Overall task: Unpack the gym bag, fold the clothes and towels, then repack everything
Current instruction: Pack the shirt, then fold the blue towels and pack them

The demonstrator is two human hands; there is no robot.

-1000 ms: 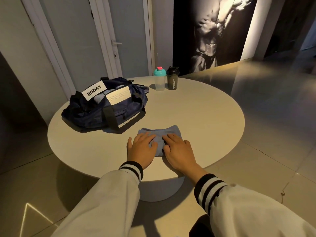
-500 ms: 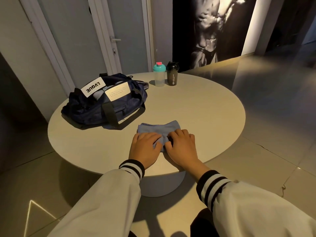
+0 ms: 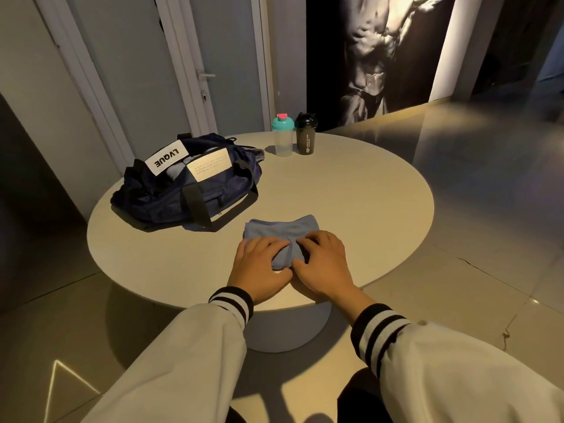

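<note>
A folded light-blue towel (image 3: 280, 230) lies on the round beige table (image 3: 351, 203) near its front edge. My left hand (image 3: 259, 267) and my right hand (image 3: 323, 264) sit side by side on the towel's near part. Their fingers are curled and grip the cloth, which is bunched into a small ridge between them. The towel's near edge is hidden under my hands. The navy gym bag (image 3: 183, 190) with a white LVQUE label lies unzipped at the table's left, with pale cloth showing inside.
A clear shaker bottle with a teal lid (image 3: 283, 135) and a black shaker bottle (image 3: 306, 134) stand together at the table's far edge. Behind the table is a grey door (image 3: 213, 56). Tiled floor spreads to the right.
My fingers went from lying flat on the towel to curling into it. Both hands slid slightly towards me, gathering the near part of the cloth.
</note>
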